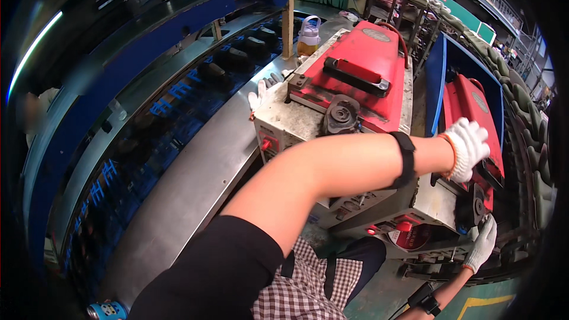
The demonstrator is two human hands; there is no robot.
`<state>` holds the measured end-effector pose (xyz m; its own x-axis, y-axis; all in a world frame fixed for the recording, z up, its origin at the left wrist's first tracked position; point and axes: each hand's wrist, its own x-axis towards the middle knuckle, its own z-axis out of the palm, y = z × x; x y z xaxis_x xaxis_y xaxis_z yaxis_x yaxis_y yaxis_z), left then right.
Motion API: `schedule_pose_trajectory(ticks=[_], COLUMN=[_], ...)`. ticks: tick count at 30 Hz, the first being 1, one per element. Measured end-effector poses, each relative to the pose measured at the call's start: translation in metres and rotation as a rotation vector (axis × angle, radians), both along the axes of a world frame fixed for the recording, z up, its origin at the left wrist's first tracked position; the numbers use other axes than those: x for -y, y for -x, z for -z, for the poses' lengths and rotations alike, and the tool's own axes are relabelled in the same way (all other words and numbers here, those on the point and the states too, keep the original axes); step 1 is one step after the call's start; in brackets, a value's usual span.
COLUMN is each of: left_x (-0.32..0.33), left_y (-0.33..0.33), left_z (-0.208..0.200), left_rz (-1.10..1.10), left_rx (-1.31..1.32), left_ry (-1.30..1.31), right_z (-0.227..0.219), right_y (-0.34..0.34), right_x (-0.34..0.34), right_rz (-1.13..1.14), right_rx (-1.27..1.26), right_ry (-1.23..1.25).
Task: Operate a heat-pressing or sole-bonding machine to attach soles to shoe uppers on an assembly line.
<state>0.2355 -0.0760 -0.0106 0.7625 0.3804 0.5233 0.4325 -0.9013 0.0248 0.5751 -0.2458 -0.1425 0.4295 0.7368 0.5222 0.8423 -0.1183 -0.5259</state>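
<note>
My left arm reaches across to the right. Its white-gloved left hand [467,149] is over the red lid [465,104] of the right-hand machine, beside the lid's black handle [489,175]. The fingers look stretched out and a little apart; the palm side is hidden. Lower down, my right hand [483,244], also gloved, has fingers and thumb closed about the lower end of a dark part [478,202] at that machine's front. A similar black part with a round, ringed face [342,114] is on the left-hand machine [370,44], whose red lid has a black handle [355,77].
Red knobs [404,226] are on the machine fronts. A metal-topped conveyor frame [172,201] with blue holders runs along the left. Behind stands a bottle with yellow liquid [309,37]. A rack of olive-coloured shapes [524,106] curves along the right. A blue can [108,310] is at lower left.
</note>
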Motion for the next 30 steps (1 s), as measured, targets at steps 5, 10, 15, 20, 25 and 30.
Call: schedule_pose_trajectory(ticks=[5,10,15,20,25,30], left_x=[-0.006,-0.004,-0.026,-0.025,-0.045,-0.049], left_y=[-0.064,-0.058,-0.056,-0.059,-0.055,-0.032], left_z=[0.022,0.017,0.010,-0.033,-0.081,-0.150], left_rz=[0.106,0.153,0.309,0.220,0.101,0.103], left_rx=[-0.061,-0.075,0.105,0.040,0.046,0.183], left_ry=[0.055,0.028,-0.120,-0.056,-0.207,-0.190], right_z=[-0.018,-0.023,-0.054,-0.097,-0.133,-0.151], right_y=[0.041,0.158,0.170,0.131,0.092,0.084], right_x=[0.024,0.067,0.055,0.022,-0.061,-0.157], right_rz=[0.109,0.071,-0.210,-0.179,-0.138,-0.198], right_rx=[0.059,-0.114,0.063,0.126,0.293,0.164], right_ry=[0.076,0.064,-0.065,-0.051,0.414,0.744])
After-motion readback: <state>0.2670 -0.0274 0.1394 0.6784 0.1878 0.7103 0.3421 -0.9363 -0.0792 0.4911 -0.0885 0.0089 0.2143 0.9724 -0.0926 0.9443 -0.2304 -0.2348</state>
